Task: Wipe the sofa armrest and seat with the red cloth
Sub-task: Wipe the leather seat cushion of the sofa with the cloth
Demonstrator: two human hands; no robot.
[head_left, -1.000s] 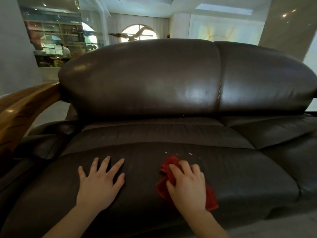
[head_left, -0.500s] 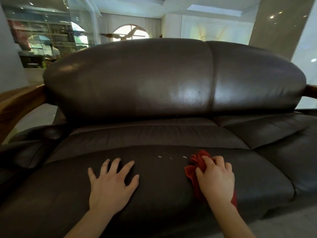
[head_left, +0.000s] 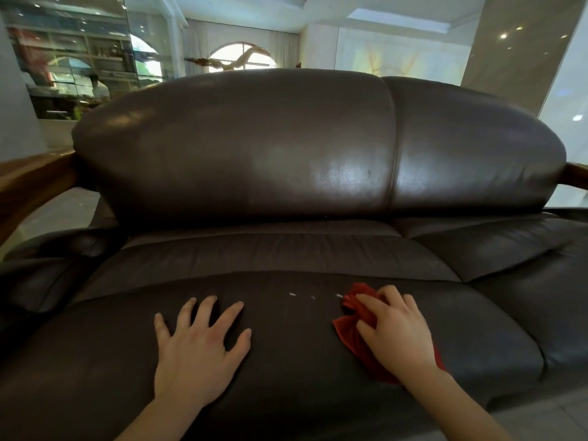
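- A person leans over a dark brown leather sofa seat cushion (head_left: 286,361), the right hand (head_left: 397,332) pressing a crumpled red cloth (head_left: 351,329) flat against the leather, fingers curled over the bunched fabric in a closed grip.
- The left hand (head_left: 199,348) lies palm down on the same cushion, fingers spread and holding nothing, apparently bracing the body's weight.
- The cloth sits on the right half of the cushion near its front, its far edge just beside the nearest of three small white specks (head_left: 292,294) strung across the leather between the two hands.
- The step in hand looks like the seat wipe; the wooden armrest (head_left: 35,183) at the left stands well apart from the cloth.
- The next move calls for a sweep leftward through the specks, with steady downward pressure so the bunched cloth gathers the specks rather than skating over the slick leather.
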